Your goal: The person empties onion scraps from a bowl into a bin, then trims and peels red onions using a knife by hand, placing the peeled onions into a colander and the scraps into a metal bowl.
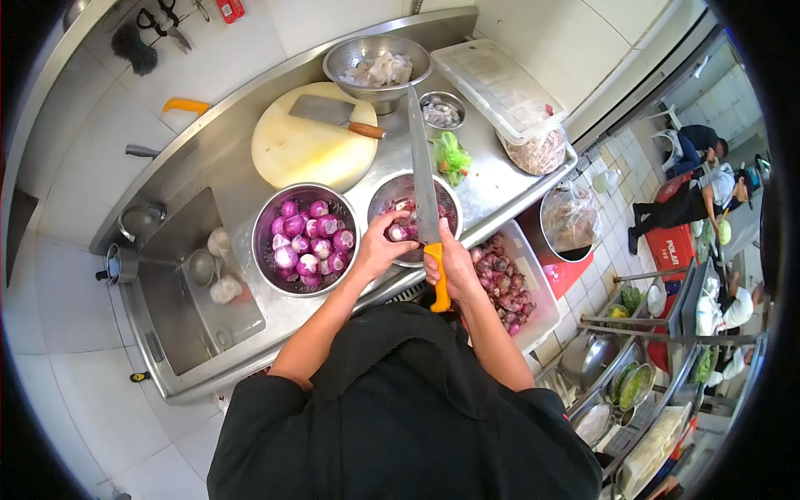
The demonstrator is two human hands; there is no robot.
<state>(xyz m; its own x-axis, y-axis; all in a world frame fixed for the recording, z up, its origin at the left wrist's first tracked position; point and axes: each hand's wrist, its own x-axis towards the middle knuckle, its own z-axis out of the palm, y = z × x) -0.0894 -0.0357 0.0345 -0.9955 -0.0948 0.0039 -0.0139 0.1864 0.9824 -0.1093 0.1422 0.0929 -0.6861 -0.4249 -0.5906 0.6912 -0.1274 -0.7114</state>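
My right hand (450,265) is closed round the yellow handle of a large knife (423,158), whose long blade points away from me over a metal bowl (373,200) of onion peelings. My left hand (385,242) is above this bowl's near left side, fingers curled on a red onion (400,234) beside the blade. Fingers and blade partly hide the onion. To the left stands a steel bowl (257,250) full of peeled purple onions (310,237). At my right, a white plastic tub (543,312) holds many unpeeled red onions (502,287).
A cleaver (321,110) lies on a round cutting board (271,154). Behind are a colander (333,62) with pale pieces, a small bowl (442,98), green vegetables (451,158) and a plastic container (492,71). A sink (179,308) is left. People (708,196) stand and sit far right.
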